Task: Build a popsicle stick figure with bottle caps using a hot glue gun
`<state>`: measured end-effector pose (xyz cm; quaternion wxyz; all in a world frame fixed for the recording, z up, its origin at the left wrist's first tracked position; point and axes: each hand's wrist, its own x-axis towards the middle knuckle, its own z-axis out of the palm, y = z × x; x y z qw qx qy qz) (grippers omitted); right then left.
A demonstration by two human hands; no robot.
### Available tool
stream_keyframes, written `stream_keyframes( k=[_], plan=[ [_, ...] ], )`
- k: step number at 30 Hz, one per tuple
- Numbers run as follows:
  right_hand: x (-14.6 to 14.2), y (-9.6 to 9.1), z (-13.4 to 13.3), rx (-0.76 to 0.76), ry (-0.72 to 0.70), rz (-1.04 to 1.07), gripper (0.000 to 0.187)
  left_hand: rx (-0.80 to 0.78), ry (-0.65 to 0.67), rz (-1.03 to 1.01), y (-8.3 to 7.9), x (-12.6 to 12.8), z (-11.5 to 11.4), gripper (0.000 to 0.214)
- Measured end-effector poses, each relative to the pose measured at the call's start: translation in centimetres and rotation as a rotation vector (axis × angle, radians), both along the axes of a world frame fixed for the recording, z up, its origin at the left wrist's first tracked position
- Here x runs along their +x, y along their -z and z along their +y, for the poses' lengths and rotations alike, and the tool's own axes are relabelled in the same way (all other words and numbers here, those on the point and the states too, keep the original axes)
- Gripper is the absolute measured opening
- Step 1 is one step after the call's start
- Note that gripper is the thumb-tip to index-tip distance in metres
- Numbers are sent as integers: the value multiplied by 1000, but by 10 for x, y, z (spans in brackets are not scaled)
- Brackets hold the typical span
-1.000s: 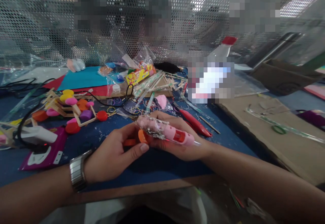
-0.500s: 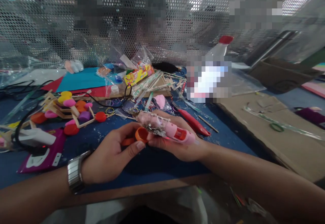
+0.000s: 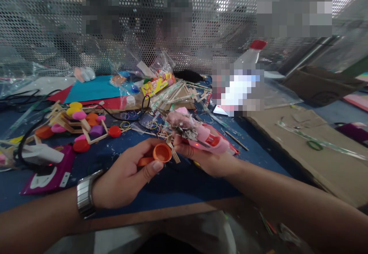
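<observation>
My left hand (image 3: 129, 173), with a silver watch at the wrist, is closed on an orange cap (image 3: 162, 153) between thumb and fingers. The cap's hollow side faces up, and another orange piece (image 3: 145, 161) shows in the same grip. My right hand (image 3: 212, 160) is wrapped round a pink glue gun (image 3: 205, 135) with a small red light. Its front end is crusted with greyish stuff and points up and left, apart from the cap. Short wooden sticks (image 3: 174, 152) show between the hands; whether they are held I cannot tell.
A framework of wooden sticks with coloured caps (image 3: 86, 121) stands left, near a purple power strip (image 3: 64, 165) with a white plug. Behind are a yellow box (image 3: 156, 85), loose sticks (image 3: 186, 93) and a clear bottle (image 3: 248, 60). Cardboard (image 3: 299, 150) lies right.
My right hand has drawn the glue gun slightly right, away from the cap. In my left hand the cap has turned so more of its inside shows. The wooden sticks have come into view.
</observation>
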<state>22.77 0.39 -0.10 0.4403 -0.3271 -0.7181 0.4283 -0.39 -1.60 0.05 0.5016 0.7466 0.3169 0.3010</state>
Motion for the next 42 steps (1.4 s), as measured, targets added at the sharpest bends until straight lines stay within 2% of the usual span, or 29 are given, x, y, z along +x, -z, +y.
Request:
stream_keyframes(
  k=[4, 9, 12, 16, 18, 20, 23, 26, 29, 39, 42],
  plan=[
    [-2, -2, 0, -5, 37, 19, 35, 8, 20, 15, -1, -1, 0, 30],
    [-1, 4, 2, -160, 124, 89, 38, 80, 79, 57, -4, -1, 1, 28],
    [1, 7, 4, -220, 116, 110, 34, 39, 84, 39, -3, -1, 1, 32],
    [4, 4, 3, -51, 28, 5, 19, -112, 56, -32, 2, -2, 0, 44],
    [4, 1, 2, 30, -52, -54, 18, -174, 61, -59, 4, -2, -1, 46],
    [5, -2, 2, 75, -106, -69, 15, -195, 64, -58, 5, -2, -1, 46],
    [6, -2, 2, 207, -160, -98, 1, -214, 64, -78, 4, -1, -1, 45],
    [6, 0, 3, 319, -204, -122, 14, -241, 60, -94, 3, 0, -1, 47],
    [5, 3, 3, 300, -196, -106, 12, -248, 54, -87, 3, 1, -2, 47],
    [1, 4, 1, 221, -218, -106, 10, -48, -9, -4, 1, 5, 0, 34],
    [-1, 3, -1, 197, -195, -91, 15, -43, -5, 14, 0, 4, -1, 35]
  ],
)
